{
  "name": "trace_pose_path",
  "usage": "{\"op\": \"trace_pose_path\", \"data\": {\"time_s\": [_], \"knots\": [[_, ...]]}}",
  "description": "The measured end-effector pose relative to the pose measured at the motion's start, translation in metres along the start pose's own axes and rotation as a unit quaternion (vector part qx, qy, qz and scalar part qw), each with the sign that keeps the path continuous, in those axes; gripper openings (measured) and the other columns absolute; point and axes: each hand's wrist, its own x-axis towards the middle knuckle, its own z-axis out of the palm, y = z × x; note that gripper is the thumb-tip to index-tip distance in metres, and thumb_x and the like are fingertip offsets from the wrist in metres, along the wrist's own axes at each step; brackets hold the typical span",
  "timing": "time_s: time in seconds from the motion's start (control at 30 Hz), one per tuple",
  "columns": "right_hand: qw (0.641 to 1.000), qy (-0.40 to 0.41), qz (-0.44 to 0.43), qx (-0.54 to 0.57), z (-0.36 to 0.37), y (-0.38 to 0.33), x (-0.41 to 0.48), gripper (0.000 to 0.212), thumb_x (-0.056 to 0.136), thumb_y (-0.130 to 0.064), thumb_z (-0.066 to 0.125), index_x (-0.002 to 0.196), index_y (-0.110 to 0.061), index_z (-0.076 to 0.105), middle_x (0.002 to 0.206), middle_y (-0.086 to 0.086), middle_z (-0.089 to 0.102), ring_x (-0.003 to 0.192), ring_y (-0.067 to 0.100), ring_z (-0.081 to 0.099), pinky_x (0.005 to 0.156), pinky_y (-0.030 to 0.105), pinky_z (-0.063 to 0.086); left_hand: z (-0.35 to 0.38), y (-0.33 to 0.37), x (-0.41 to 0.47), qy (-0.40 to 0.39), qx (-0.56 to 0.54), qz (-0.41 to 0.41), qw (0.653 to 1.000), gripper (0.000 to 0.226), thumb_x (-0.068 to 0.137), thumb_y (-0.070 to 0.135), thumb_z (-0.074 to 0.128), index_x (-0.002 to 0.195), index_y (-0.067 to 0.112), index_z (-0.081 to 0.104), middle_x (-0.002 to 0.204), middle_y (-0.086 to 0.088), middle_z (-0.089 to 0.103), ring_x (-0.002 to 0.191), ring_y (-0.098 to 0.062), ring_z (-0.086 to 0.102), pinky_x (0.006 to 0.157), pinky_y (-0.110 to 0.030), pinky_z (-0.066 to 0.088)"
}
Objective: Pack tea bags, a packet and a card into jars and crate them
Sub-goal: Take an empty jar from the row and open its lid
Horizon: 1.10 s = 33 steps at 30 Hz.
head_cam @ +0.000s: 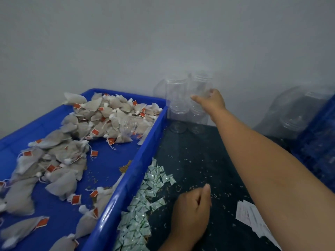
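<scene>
At the far edge of the table (195, 156), right hand (211, 102) gripped the upright top jar (200, 86) from its right; left hand (190, 212), loosely curled, empty, lay well back.

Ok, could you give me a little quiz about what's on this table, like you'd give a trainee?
1. True or false: the tea bags lie in the blue tray.
2. What does the right hand hold? A: a card. B: a clear jar on the upper level of the stack by the wall. C: a tea bag.
3. Fill the gap: the small green-and-white packets lie on the dark table, between the tray and the ___ hand.

Key: 1 true; 2 B; 3 left.
</scene>
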Motion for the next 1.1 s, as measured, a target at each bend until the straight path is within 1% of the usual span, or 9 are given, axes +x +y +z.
{"op": "trace_pose_path", "data": {"time_s": [0.23, 0.4, 0.53, 0.67, 0.77, 0.87, 0.93, 1.03, 1.1], "knots": [[0.977, 0.015, -0.092, 0.189, -0.043, 0.009, -0.094, 0.08, 0.091, -0.036, 0.09, 0.15, -0.02, 0.038, 0.148, 0.001, 0.055, 0.138, 0.016, 0.055, 0.117, 0.035, 0.046, 0.001, -0.003, -0.002, 0.023, -0.012, -0.014, 1.0, 0.063, 0.103, 0.068, 0.023, 0.072, 0.029, 0.062, 0.057, 0.012, 0.057, 0.056, -0.009, 0.057, 0.053, -0.02, 0.038], [0.964, -0.066, -0.069, 0.248, -0.089, 0.057, -0.221, 0.088, 0.071, -0.053, 0.095, 0.144, -0.046, 0.047, 0.133, -0.006, 0.065, 0.125, 0.015, 0.069, 0.1, 0.042, 0.063, 0.001, 0.001, -0.001, 0.038, -0.052, -0.037, 0.997, 0.061, 0.1, 0.069, 0.02, 0.076, 0.034, 0.064, 0.058, 0.006, 0.058, 0.055, -0.008, 0.055, 0.058, -0.028, 0.043], [0.964, -0.053, -0.069, 0.253, -0.096, 0.114, -0.32, 0.076, 0.059, -0.048, 0.096, 0.122, -0.067, 0.059, 0.127, -0.024, 0.07, 0.119, 0.005, 0.073, 0.081, 0.021, 0.064, 0.001, 0.003, -0.002, 0.044, -0.078, -0.044, 0.995, 0.058, 0.097, 0.071, 0.023, 0.081, 0.034, 0.064, 0.067, 0.005, 0.062, 0.062, -0.007, 0.058, 0.062, -0.032, 0.047], [0.97, -0.015, -0.098, 0.221, -0.087, 0.15, -0.366, 0.088, 0.06, -0.038, 0.098, 0.134, -0.06, 0.054, 0.136, -0.018, 0.069, 0.118, 0.014, 0.075, 0.095, 0.029, 0.062, -0.004, 0.019, -0.005, 0.037, -0.148, -0.075, 0.985, 0.059, 0.088, 0.076, 0.032, 0.087, 0.032, 0.071, 0.081, 0.007, 0.069, 0.074, -0.009, 0.063, 0.072, -0.034, 0.052], [0.974, -0.003, -0.146, 0.171, -0.092, 0.153, -0.369, 0.092, 0.058, -0.042, 0.099, 0.134, -0.062, 0.052, 0.141, -0.023, 0.064, 0.129, 0.002, 0.065, 0.098, 0.017, 0.056, -0.019, 0.041, -0.008, 0.027, -0.172, -0.043, 0.984, 0.058, 0.084, 0.075, 0.042, 0.112, 0.032, 0.07, 0.109, 0.011, 0.072, 0.105, -0.012, 0.068, 0.089, -0.036, 0.056], [0.973, -0.049, -0.163, 0.155, -0.091, 0.152, -0.366, 0.1, 0.065, -0.03, 0.103, 0.146, -0.056, 0.049, 0.144, -0.018, 0.065, 0.132, 0.004, 0.065, 0.102, 0.018, 0.055, -0.044, 0.074, -0.015, -0.066, -0.068, 0.139, 0.986, 0.065, 0.087, 0.076, 0.058, 0.144, 0.049, 0.048, 0.148, 0.024, 0.049, 0.139, -0.003, 0.048, 0.107, -0.031, 0.048], [0.971, -0.069, -0.181, 0.138, -0.09, 0.153, -0.365, 0.1, 0.072, -0.013, 0.099, 0.152, -0.045, 0.048, 0.144, -0.015, 0.067, 0.131, 0.007, 0.068, 0.1, 0.019, 0.056, -0.058, 0.096, -0.017, -0.175, 0.081, 0.236, 0.952, 0.083, 0.079, 0.078, 0.071, 0.151, 0.054, 0.038, 0.16, 0.029, 0.031, 0.149, 0.002, 0.032, 0.112, -0.026, 0.038], [0.976, -0.093, -0.178, 0.083, -0.09, 0.155, -0.365, 0.089, 0.072, -0.016, 0.088, 0.149, -0.039, 0.049, 0.136, -0.021, 0.067, 0.126, 0.002, 0.069, 0.092, 0.022, 0.059, -0.064, 0.118, -0.024, -0.217, 0.265, 0.305, 0.889, 0.069, 0.083, 0.077, 0.063, 0.146, 0.056, 0.043, 0.144, 0.035, 0.04, 0.131, 0.01, 0.04, 0.104, -0.02, 0.044], [0.978, -0.085, -0.177, 0.073, -0.09, 0.16, -0.365, 0.087, 0.068, -0.024, 0.087, 0.146, -0.033, 0.053, 0.137, -0.019, 0.066, 0.127, 0.004, 0.068, 0.092, 0.027, 0.06, -0.061, 0.123, -0.032, -0.172, 0.303, 0.306, 0.886, 0.058, 0.089, 0.074, 0.054, 0.142, 0.053, 0.048, 0.135, 0.03, 0.046, 0.118, 0.006, 0.047, 0.096, -0.022, 0.049]]}}
